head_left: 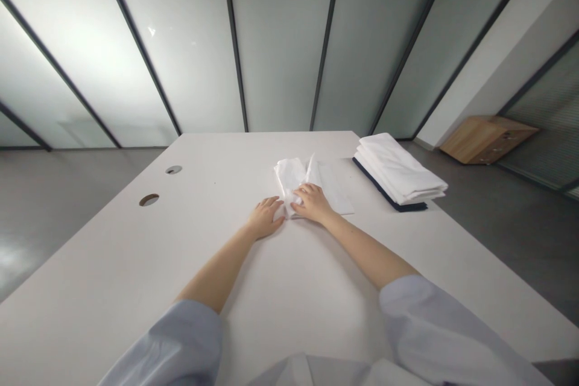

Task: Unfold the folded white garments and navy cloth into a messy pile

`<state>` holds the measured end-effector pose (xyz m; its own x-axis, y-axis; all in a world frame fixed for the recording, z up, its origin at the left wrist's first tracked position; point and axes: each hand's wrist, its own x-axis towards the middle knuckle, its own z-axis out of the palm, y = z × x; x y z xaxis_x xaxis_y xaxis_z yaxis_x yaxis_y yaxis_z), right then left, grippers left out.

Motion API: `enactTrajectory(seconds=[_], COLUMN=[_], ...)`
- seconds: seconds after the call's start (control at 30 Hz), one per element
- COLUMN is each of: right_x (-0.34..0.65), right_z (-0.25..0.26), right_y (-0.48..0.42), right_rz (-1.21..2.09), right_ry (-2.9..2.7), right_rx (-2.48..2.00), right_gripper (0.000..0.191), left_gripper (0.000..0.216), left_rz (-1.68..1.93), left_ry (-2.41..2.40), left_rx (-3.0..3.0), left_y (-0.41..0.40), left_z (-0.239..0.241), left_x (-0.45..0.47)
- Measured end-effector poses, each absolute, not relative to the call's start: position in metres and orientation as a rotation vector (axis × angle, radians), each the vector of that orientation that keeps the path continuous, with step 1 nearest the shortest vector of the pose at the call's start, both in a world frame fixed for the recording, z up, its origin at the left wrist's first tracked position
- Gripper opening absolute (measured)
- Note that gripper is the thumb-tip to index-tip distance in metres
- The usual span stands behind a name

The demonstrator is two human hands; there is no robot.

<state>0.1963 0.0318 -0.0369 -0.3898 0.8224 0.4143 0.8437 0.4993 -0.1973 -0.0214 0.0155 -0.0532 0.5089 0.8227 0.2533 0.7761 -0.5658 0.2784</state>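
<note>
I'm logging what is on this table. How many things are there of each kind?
Loose white cloth under the hands: 1
Stack of folded cloths, white over dark: 1
Round holes in the table: 2
Hands, left and right: 2
Total: 6

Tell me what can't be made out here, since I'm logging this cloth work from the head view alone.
- White cloth: its near end lies under the right hand, so the fold there is hidden.
- Left hand: palm down; contact with the cloth's edge is unclear.
- Folded stack: number of pieces too small to count.
- Wooden cabinet: blurred, far off.
</note>
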Motion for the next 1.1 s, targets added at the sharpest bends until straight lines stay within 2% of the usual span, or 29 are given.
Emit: enactTrajectory(seconds=[0.23, 0.43, 0.53, 0.63, 0.77, 0.83, 0.93, 1.1], right_x=[0.216, 0.220, 0.221, 0.213, 0.198, 0.197, 0.210, 0.254], right_z=[-0.058, -0.059, -0.050, -0.040, -0.038, -0.042, -0.050, -0.056], right_y=[0.032, 0.042, 0.040, 0.032, 0.028, 0.032, 0.044, 0.059], right_rz=[-0.015, 0.151, 0.415, 0.824, 1.227, 1.189, 0.891, 0.502], right_ry=[-2.161, -1.961, -1.786, -1.606, -1.374, -1.238, -0.975, -0.674], right_rx=[-1.528, -1.486, -1.428, -1.318, -1.141, -1.156, -1.251, -1.354], right_gripper=[0.046, 0.024, 0.030, 0.038, 0.038, 0.036, 0.029, 0.020], left_gripper=[0.049, 0.045, 0.044, 0.045, 0.049, 0.046, 0.035, 0.036], left_rz=[0.481, 0.524, 0.571, 0.591, 0.588, 0.566, 0.547, 0.574], left_ry=[1.332, 1.310, 1.243, 1.198, 1.272, 1.305, 1.381, 1.790], left_rx=[2.619, 2.648, 2.681, 2.721, 2.718, 2.715, 2.678, 2.410], left_y=[0.014, 0.011, 0.006, 0.001, 0.000, 0.003, 0.011, 0.022], left_z=[-0.054, -0.052, -0.050, -0.046, -0.044, -0.045, -0.046, -0.038], left_x=[-0.022, -0.017, -0.011, -0.007, -0.007, -0.009, -0.014, -0.029])
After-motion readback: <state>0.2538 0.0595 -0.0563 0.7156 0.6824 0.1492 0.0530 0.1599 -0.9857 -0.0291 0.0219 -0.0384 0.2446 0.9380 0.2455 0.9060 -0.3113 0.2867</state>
